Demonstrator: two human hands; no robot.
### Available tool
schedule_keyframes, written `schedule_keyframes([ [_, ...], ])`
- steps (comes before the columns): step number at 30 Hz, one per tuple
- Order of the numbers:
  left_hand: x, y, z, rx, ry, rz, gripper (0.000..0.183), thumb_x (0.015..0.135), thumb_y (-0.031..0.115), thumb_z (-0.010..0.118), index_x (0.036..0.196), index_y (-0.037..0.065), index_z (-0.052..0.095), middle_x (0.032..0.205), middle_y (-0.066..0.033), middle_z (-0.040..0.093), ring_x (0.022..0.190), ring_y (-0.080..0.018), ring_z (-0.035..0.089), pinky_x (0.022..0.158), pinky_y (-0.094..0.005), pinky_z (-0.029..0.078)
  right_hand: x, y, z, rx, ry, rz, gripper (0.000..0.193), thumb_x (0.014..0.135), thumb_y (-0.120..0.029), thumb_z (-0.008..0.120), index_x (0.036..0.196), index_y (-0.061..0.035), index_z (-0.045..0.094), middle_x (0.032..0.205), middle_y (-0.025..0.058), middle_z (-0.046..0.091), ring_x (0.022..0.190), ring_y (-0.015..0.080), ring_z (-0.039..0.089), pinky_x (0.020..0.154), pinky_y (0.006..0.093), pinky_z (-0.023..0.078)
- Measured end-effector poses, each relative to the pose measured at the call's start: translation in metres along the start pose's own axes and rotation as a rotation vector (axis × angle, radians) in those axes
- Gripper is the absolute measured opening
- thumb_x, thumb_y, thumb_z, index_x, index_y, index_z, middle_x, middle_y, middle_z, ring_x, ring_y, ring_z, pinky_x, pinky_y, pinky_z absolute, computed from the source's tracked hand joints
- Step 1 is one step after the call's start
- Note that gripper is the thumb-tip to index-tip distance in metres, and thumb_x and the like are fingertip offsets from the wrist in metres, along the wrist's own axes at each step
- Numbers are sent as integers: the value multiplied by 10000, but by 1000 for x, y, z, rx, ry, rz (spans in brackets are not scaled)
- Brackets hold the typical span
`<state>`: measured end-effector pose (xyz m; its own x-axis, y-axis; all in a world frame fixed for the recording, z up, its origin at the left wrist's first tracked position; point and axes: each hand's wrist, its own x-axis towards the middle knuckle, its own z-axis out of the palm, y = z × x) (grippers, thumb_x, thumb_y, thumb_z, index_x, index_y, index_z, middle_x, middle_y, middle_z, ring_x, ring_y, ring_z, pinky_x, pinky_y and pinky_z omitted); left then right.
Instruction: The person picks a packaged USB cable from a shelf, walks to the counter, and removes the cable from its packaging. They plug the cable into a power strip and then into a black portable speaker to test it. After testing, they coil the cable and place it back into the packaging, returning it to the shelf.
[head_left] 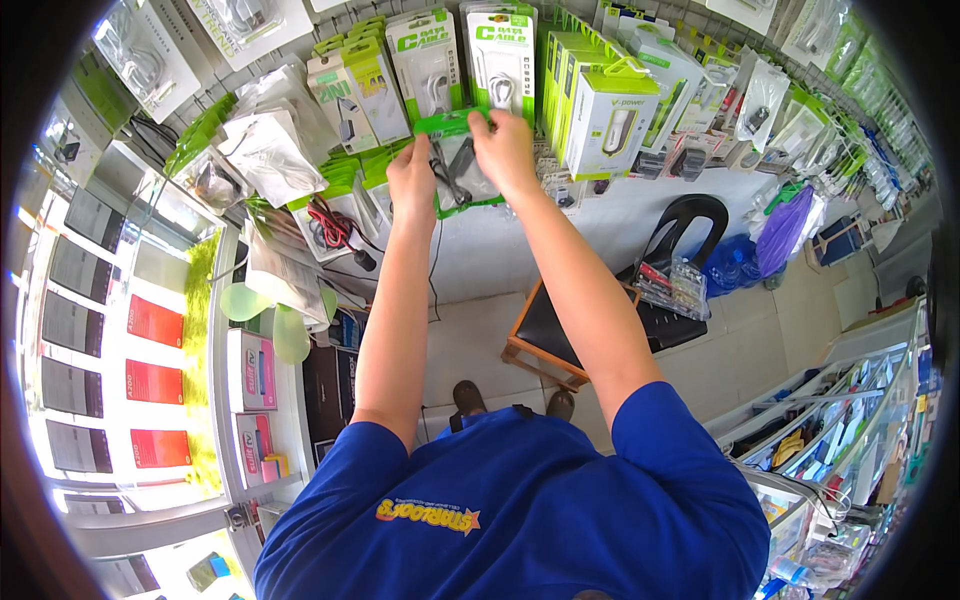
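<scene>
Both my arms reach forward to a wall of hanging accessory packs. Between my hands is a clear package with green edges (468,203); a dark cable and a dark oblong piece show inside it. My left hand (411,182) is closed on its left edge. At the upper right of the package, my right hand (504,152) pinches its green top strip. Just behind hang white and green boxed cables (424,60), with another cable box (501,50) beside them. To the left of my left hand is a white and green charger box (357,95).
White and green boxes (612,125) hang at the right. A red and black cable (335,222) dangles at the left. Below stand a black-seated wooden stool (546,325) and a black chair (690,225) bearing packets. Glass shelves with red boxes (155,383) line the left side.
</scene>
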<state>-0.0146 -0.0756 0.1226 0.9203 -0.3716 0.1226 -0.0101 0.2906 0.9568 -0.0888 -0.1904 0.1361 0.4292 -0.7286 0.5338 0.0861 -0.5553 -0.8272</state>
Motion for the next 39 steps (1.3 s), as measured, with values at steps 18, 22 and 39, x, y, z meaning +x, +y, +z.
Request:
schedule_keyframes([
  [18,-43,-106,-46,421,89,202,352,999,64,655,1322,-71,617,1166,-198,699,1027,-265,683,864,-387,553,-96,48,46,-272,315,-245,373,894,-143,800,1236,-52,680,1288,190,607,1139,379,597,974,477,496],
  [22,-60,-104,-65,530,19,401,420,994,3,607,1409,-38,560,1381,-200,582,1245,-304,591,1009,-409,503,-75,62,69,-419,145,-338,419,832,-91,767,1246,-136,723,1175,148,628,1079,361,608,873,493,502],
  [39,-106,-148,-19,477,-347,262,510,1136,283,463,1515,-58,443,1404,-192,588,1313,-301,562,1111,-437,434,-244,212,-219,-642,66,227,236,843,-89,716,1071,-60,771,1038,144,733,1027,347,703,882,435,590],
])
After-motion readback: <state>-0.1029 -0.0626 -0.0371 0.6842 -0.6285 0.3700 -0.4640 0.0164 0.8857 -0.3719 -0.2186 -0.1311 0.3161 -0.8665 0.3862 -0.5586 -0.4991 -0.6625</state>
